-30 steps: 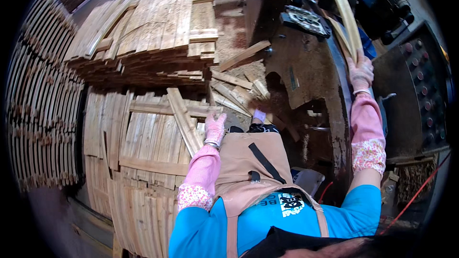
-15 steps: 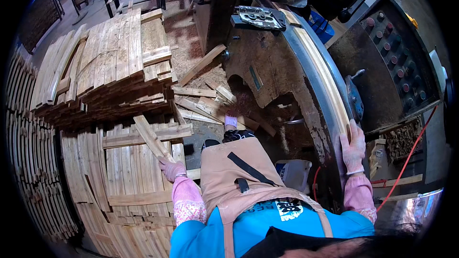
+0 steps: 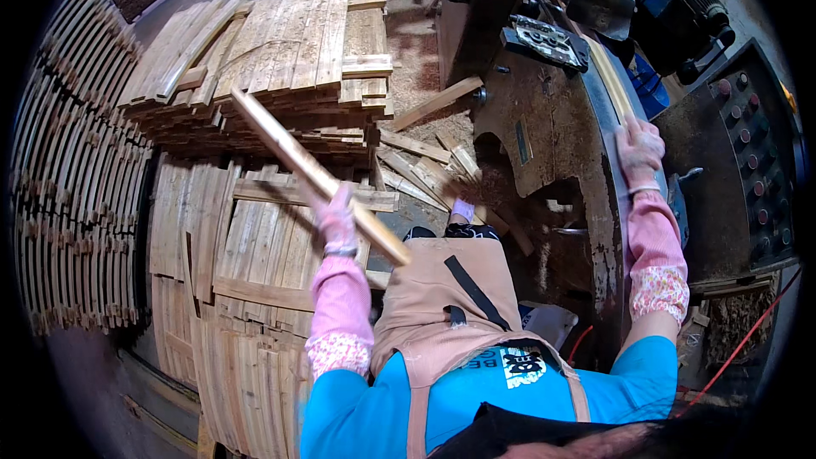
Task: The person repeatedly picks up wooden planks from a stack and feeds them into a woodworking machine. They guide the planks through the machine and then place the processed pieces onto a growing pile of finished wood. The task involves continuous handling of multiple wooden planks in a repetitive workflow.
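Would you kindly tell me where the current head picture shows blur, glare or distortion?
Head view: the left hand looks blurred; the stacked slats at far left look curved; corners are black; a small bright patch glares upper left.

Left hand (image 3: 335,219) holds slanted board (image 3: 297,158) over stack (image 3: 255,246)

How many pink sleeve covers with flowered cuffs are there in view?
2: the left sleeve cover, just below the left hand, which holds a wooden board; the right sleeve cover, just below the right hand. No others show.
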Tool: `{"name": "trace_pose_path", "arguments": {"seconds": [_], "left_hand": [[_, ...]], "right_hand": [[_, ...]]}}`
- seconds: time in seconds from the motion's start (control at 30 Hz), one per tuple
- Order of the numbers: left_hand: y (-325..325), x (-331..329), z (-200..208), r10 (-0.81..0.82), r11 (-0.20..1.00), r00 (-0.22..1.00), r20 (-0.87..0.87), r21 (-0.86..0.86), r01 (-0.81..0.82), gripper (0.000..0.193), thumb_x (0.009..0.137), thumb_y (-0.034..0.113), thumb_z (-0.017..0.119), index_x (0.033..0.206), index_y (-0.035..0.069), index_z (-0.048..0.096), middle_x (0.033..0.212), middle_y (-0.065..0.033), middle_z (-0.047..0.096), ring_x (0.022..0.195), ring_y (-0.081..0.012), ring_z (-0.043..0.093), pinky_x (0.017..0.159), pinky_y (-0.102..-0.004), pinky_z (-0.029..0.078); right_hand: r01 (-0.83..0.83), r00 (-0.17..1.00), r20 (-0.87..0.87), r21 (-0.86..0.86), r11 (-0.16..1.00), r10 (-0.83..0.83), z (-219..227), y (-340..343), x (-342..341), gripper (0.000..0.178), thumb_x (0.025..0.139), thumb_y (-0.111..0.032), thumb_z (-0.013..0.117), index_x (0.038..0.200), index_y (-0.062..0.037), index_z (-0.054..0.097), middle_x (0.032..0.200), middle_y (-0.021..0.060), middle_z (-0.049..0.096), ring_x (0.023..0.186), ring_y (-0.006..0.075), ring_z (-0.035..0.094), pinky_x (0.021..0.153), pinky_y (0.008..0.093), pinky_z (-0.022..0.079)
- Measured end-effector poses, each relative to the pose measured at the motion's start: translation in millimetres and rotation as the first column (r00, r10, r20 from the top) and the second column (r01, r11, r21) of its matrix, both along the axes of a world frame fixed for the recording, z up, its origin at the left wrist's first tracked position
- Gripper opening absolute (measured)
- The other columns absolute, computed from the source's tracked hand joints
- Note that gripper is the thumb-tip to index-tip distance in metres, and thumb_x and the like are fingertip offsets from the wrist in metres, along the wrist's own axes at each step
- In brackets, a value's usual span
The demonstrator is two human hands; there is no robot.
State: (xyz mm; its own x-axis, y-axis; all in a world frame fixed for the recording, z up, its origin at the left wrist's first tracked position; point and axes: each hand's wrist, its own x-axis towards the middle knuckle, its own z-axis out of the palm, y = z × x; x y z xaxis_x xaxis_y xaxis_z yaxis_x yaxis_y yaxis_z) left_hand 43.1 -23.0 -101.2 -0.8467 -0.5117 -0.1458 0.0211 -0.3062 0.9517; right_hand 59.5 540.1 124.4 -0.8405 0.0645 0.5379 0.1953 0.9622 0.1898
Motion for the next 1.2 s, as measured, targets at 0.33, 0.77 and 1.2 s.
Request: {"name": "trace_pose_path", "arguments": {"seconds": [0.33, 0.77, 1.2], "left_hand": [[221, -31, 183, -0.599, 0.627, 0.456, -0.658, -0.032, 0.778, 0.1, 0.089, 0.02, 0.076, 0.165, 0.011, 0.011, 0.161, -0.0152, 0.032, 0.14, -0.0298, 0.042, 0.118, -0.0441, 0.034], [118, -2, -136, -0.556, 0.819, 0.776, 0.298, 0.352, 0.453, 0.017, 0.09, 0.029, 0.069, 0.099, 0.017, 0.061, 0.07, 0.0028, 0.045, 0.049, -0.0106, 0.041, 0.039, -0.0267, 0.028], [90, -39, -234, 0.065, 0.975, 0.744, 0.665, 0.117, -0.19, 0.073, 0.082, 0.035, 0.074, 0.141, -0.002, 0.052, 0.114, -0.0208, 0.067, 0.1, -0.0304, 0.065, 0.086, -0.0478, 0.053]], "right_hand": [[-0.092, 0.83, 0.053, -0.969, 0.231, 0.556, 18, -173, 94, 0.095, 0.084, -0.023, 0.081, 0.162, -0.0093, 0.028, 0.162, 0.0131, 0.037, 0.148, 0.0212, 0.037, 0.12, 0.034, 0.03], [0.375, 0.924, 0.075, -0.354, 0.857, -0.374, 6, -55, 223, 0.075, 0.082, -0.023, 0.077, 0.151, -0.0148, 0.048, 0.128, 0.0212, 0.059, 0.121, 0.0388, 0.055, 0.104, 0.0471, 0.045], [0.214, 0.975, 0.095, -0.145, 0.966, -0.201, -5, -11, 85, 0.06, 0.096, -0.038, 0.066, 0.149, -0.0158, 0.051, 0.122, 0.0212, 0.062, 0.113, 0.0398, 0.06, 0.098, 0.0483, 0.047]]}}
